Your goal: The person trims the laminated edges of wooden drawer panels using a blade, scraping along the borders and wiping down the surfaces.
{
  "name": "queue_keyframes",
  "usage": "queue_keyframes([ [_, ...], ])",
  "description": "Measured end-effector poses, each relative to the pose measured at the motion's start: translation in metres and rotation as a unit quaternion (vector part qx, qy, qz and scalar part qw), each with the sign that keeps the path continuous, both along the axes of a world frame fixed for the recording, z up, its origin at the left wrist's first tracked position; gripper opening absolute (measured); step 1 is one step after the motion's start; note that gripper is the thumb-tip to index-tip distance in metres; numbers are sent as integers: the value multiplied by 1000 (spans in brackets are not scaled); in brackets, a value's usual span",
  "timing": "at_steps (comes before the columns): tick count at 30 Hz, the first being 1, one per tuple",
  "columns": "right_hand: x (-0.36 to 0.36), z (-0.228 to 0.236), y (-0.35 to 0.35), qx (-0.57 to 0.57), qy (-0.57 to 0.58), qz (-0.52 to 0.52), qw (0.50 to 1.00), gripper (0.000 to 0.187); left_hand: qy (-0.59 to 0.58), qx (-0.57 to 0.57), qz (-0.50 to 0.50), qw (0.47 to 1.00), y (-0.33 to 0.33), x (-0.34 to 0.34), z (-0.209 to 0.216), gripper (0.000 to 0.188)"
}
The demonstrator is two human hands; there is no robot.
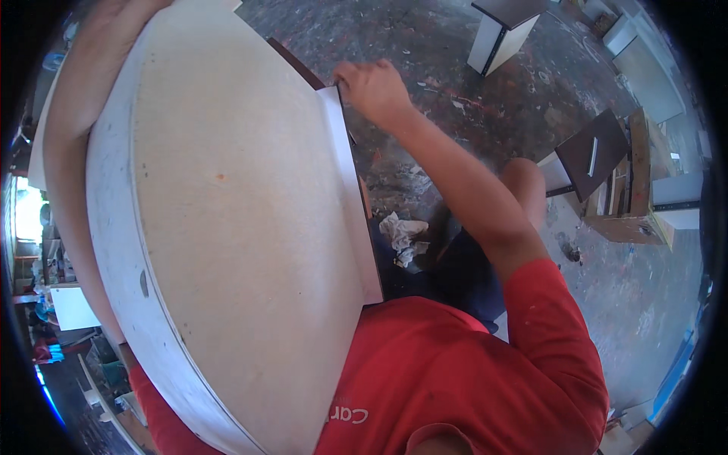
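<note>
A large box-like wooden cabinet [243, 189] with a bare plywood face and white side edges stands tilted against my body, filling the left half of the head view. My left arm reaches round its left side; my left hand [149, 4] is at the far top corner, cut off by the picture's rim, its fingers hidden. At the right edge, my right hand [373, 89] has its fingers curled over the corner where the white strip [345, 159] meets a dark brown board [294, 62].
Crumpled white paper [403, 236] lies by my legs. On the stained concrete floor [455, 114] stand a dark-topped white unit [500, 38] and, to the right, another dark-topped piece [588, 155] beside an open wooden frame [633, 220]. Shelves with clutter [64, 265] line the left.
</note>
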State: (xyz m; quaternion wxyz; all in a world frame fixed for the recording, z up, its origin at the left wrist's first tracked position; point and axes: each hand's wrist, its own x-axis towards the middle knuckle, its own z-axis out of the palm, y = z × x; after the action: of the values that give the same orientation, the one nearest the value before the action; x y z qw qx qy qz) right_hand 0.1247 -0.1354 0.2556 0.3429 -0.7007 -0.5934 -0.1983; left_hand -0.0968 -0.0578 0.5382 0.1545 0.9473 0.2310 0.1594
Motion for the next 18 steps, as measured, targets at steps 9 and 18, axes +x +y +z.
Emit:
queue_keyframes([
  [9,54,10,-54,-36,176,-83,980,20,33,36,-137,989,1,4,64,66],
  [18,31,9,-129,-53,455,140,878,19,155,148,-540,814,-78,-10,98,62],
])
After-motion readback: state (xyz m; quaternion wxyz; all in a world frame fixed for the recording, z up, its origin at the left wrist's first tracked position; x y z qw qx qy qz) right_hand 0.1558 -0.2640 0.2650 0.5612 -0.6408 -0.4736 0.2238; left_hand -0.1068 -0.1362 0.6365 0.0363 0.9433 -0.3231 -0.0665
